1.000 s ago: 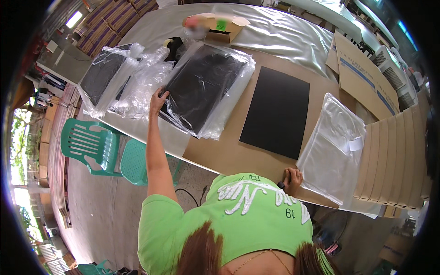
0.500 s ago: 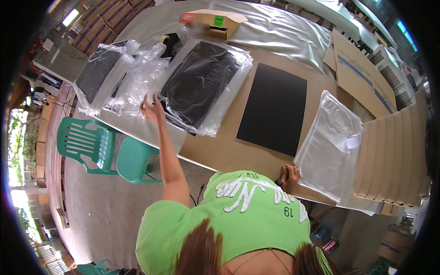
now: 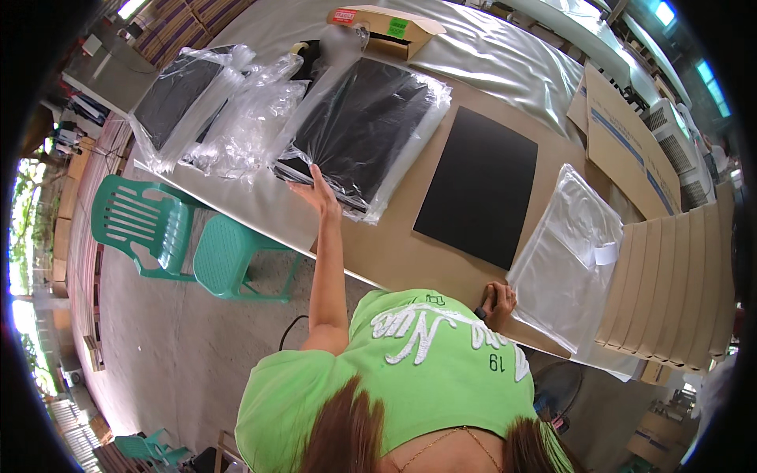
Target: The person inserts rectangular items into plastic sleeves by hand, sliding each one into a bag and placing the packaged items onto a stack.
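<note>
My left hand (image 3: 317, 193) is open, its fingers stretched against the near left corner of a black panel in clear plastic (image 3: 359, 134). To the right, a bare black panel (image 3: 479, 188) lies flat on the brown cardboard sheet (image 3: 378, 251); neither hand touches it. My right hand (image 3: 498, 305) rests at the table's near edge with its fingers curled in, and I see nothing in them. Close beside it lies a flat stack of clear plastic bags (image 3: 561, 260) with a small white label (image 3: 605, 253).
Crumpled clear plastic (image 3: 251, 122) and another wrapped black panel (image 3: 180, 102) cover the table's left side. A tape dispenser (image 3: 306, 57) and an open carton (image 3: 386, 31) stand behind. Folded cardboard (image 3: 666, 288) is at right. A green chair (image 3: 150, 225) and stool (image 3: 236, 256) stand at left.
My left hand has moved right, from the crumpled plastic to the wrapped panel's near corner, and its fingers have straightened. The right hand keeps its place. The view has shifted slightly.
</note>
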Demonstrator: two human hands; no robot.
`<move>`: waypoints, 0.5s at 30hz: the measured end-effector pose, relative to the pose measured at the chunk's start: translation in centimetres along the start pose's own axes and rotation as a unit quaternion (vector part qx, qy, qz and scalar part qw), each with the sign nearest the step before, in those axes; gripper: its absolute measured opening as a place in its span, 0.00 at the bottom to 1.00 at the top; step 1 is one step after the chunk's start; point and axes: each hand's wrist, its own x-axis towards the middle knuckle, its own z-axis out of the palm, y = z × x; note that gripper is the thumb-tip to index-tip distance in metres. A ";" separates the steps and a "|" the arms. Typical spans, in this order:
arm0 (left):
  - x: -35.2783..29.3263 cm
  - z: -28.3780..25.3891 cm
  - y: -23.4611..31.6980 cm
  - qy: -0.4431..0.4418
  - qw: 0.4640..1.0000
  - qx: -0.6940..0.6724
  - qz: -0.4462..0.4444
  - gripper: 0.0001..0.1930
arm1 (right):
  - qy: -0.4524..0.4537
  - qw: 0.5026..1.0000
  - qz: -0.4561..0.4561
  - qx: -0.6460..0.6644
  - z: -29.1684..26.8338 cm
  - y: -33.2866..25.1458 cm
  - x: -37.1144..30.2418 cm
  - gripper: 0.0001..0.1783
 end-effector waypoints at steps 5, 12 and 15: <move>-0.9 0.0 1.4 0.009 1.000 0.015 -0.007 0.50 | 0.000 1.000 -0.005 -0.011 0.3 0.0 -0.2 0.04; -1.7 -0.7 2.7 0.025 0.936 0.259 0.237 0.45 | 0.079 0.997 0.005 0.016 -1.6 0.4 1.3 0.03; -2.7 0.0 3.6 -0.097 0.970 -0.208 0.081 0.32 | 0.156 0.986 0.000 -0.052 -4.1 3.3 5.0 0.03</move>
